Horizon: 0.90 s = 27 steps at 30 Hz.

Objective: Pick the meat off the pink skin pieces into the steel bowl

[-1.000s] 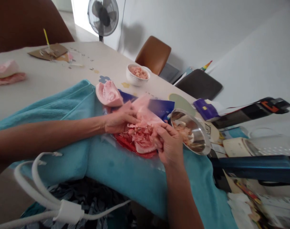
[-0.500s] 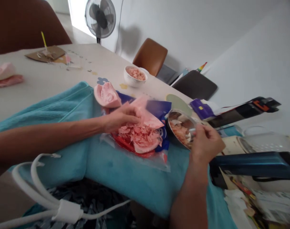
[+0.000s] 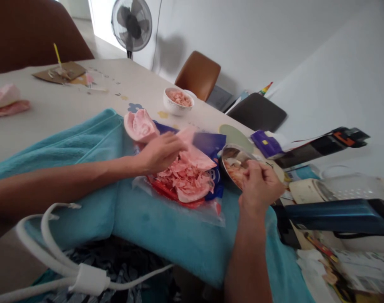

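My left hand (image 3: pixel 163 152) hovers at the pile of pink torn peel (image 3: pixel 192 179), its fingers loosely bent and apart, with nothing visible in them. The peel, which looks like pomelo rind and membrane, lies on a blue and red plastic bag (image 3: pixel 211 145). Over the metal bowl (image 3: pixel 224 162) is my right hand (image 3: pixel 263 181), its fingers pinched together; what they hold is hidden. Pinkish pulp pieces (image 3: pixel 234 172) lie inside that bowl. A thick pink rind piece (image 3: pixel 141 125) rests beyond my left wrist.
A white bowl (image 3: pixel 178 102) of pink pulp stands farther back. More rind (image 3: pixel 7 101) lies at the far left. A teal towel (image 3: pixel 166 235) spreads under the bag. To the right are a purple packet (image 3: pixel 266 143) and a dark blue bottle-like object (image 3: pixel 334 216). A white cable (image 3: pixel 91 280) hangs in front.
My right hand has moved left, farther over the metal bowl. My left hand has lifted slightly off the peel, and its fingers have loosened.
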### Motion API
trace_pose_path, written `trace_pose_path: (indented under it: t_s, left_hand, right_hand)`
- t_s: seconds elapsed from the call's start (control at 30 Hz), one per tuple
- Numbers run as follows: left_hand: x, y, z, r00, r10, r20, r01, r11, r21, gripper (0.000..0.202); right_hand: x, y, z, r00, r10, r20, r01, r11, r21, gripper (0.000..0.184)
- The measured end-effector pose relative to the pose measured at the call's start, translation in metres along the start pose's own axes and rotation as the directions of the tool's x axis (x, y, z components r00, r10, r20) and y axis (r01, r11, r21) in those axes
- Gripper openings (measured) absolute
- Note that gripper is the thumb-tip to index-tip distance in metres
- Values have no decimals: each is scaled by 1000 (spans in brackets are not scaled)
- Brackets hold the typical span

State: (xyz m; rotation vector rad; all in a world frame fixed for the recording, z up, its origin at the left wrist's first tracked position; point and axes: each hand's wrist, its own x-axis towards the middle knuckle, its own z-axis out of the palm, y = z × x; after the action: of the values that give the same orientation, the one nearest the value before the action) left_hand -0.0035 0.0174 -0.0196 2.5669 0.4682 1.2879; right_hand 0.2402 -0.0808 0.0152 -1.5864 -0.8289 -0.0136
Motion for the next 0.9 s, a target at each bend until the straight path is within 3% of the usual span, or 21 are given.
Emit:
trace_pose_path:
  t_s: [0.07, 0.13, 0.23, 0.33, 0.4, 0.47, 0.53, 0.63, 0.77, 0.9]
  left_hand:
    - [0, 0, 0, 992, -83, -94, 84, 996, 7, 18]
    - [0, 0, 1, 975, -158, -158, 160, 987, 0, 15]
    - [-1, -1, 3, 953, -251, -167, 250, 968, -28, 13]
    - [-3, 0, 6, 945, -301, -128, 296, 953, -60, 13]
    - [-5, 1, 7, 947, -303, -108, 295, 951, -89, 12]
    - [-5, 3, 6, 950, -297, -94, 288, 952, -99, 11]
    - [-5, 5, 5, 950, -297, -95, 288, 953, -96, 10]
    - [0, 12, 4, 965, -248, -91, 239, 966, -95, 11]
    - [19, 31, 5, 989, -147, 11, 147, 986, -73, 13]
    - [48, 52, 12, 972, -205, 116, 214, 975, -65, 16]
  right_hand:
    - [-5, -7, 2, 992, 113, 51, -122, 971, 205, 15]
    - [-8, -14, 3, 952, 211, 222, -280, 894, 350, 15]
    - [-12, -22, 3, 795, 323, 514, -562, 713, 421, 17]
    - [-17, -27, 5, 616, 418, 667, -776, 468, 423, 21]
    - [-22, -29, 7, 539, 441, 718, -841, 337, 424, 30]
    - [-27, -29, 9, 499, 432, 751, -867, 263, 424, 35]
    - [-30, -30, 11, 491, 423, 761, -871, 231, 434, 39]
    - [-34, -32, 10, 518, 406, 753, -855, 236, 461, 42]
    - [-37, -34, 8, 586, 331, 740, -810, 285, 513, 26]
    - [-38, -30, 6, 652, 263, 711, -753, 340, 564, 25]
